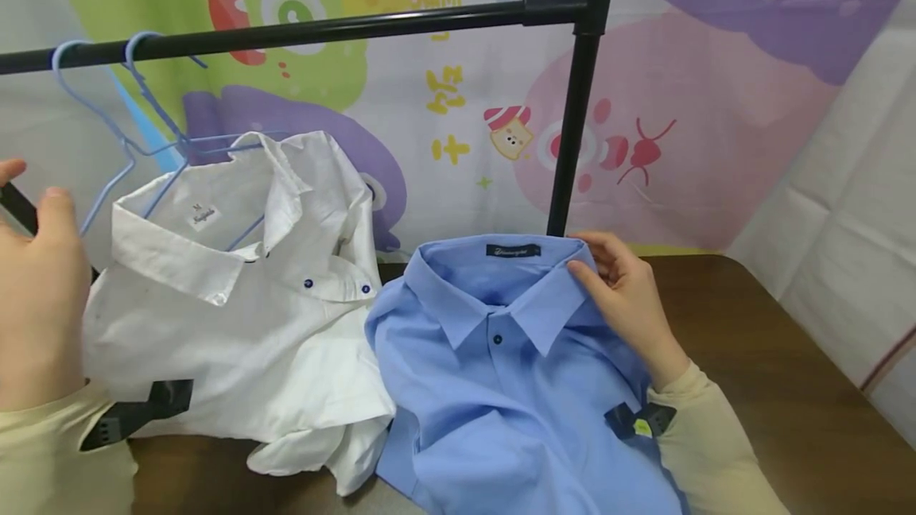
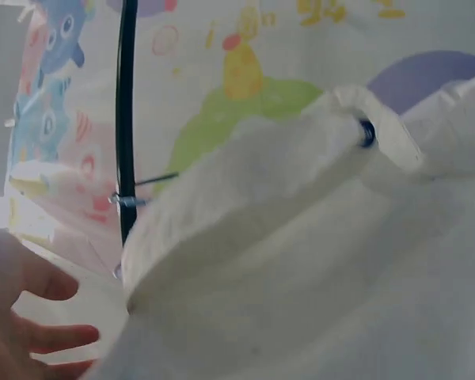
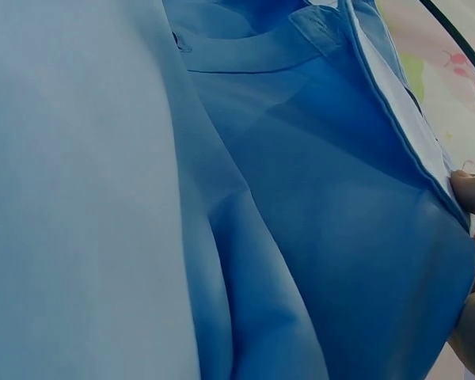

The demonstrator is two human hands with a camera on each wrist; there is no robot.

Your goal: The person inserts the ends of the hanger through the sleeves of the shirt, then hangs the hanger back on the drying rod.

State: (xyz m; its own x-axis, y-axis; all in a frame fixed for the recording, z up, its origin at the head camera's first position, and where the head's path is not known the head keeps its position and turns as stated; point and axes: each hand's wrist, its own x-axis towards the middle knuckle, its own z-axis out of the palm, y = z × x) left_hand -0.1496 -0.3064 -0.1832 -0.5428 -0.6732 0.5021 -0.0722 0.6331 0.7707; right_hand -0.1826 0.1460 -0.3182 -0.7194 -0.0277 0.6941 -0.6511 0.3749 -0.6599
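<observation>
With thumb and fingers, my right hand point(image 1: 630, 296) pinches the collar of a light blue button-up shirt point(image 1: 458, 404) at its right side. In the right wrist view, the thumb lies over the edge of that collar point(image 3: 404, 131). My left hand point(image 1: 36, 300) is at the far left beside a white shirt point(image 1: 236, 348), its fingers apart and holding nothing. The left wrist view also shows these spread fingers point(image 2: 63, 336) left of the white collar point(image 2: 222, 182). A blue hanger point(image 1: 168, 121) hooks over the black rail and runs into the white shirt's neck.
The black rail point(image 1: 343, 30) crosses above both shirts and joins a black upright post point(image 1: 572, 125) behind the blue one. Another blue hanger point(image 1: 89, 106) hangs farther left. Below lies a dark brown table point(image 1: 744, 340), with a printed cartoon curtain point(image 1: 465, 165) behind.
</observation>
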